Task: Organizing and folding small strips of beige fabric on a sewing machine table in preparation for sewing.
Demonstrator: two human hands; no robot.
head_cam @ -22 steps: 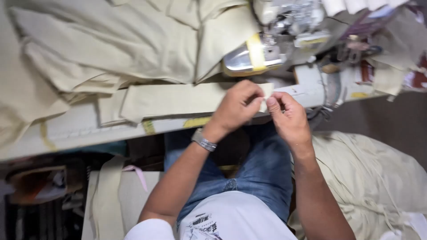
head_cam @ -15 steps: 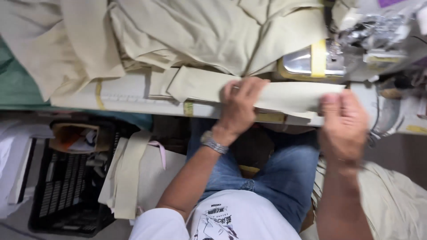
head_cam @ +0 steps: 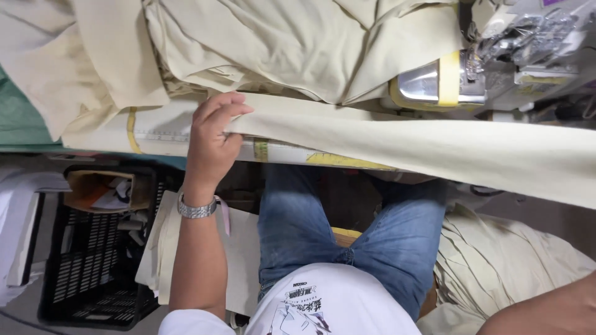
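**Cream strip pulled long across the table edge**

The strip (head_cam: 434,146) you are working is a long band of pale cream cloth, folded flat, smooth along most of its length and widening toward the right edge of the frame. It runs from the middle left, along the front edge of the table (head_cam: 161,133), and off the frame at the right, passing just below the sewing machine (head_cam: 496,68) in the upper right.

Half a second ago both your hands were on the strip and close to each other, with only a short length between them. Now that length is far longer: your left hand sits further left along the table edge, and your right hand has gone out of the frame, leaving only your forearm (head_cam: 546,310) in the lower right corner.

Your left hand (head_cam: 211,139) is clamped on the strip's left end, fingers curled over the top, thumb hidden beneath. Whether your right hand grips anything cannot be told. The strip stretches away from your left hand to the right, above your lap. Heaped cream cloth (head_cam: 298,43) fills the table behind it.
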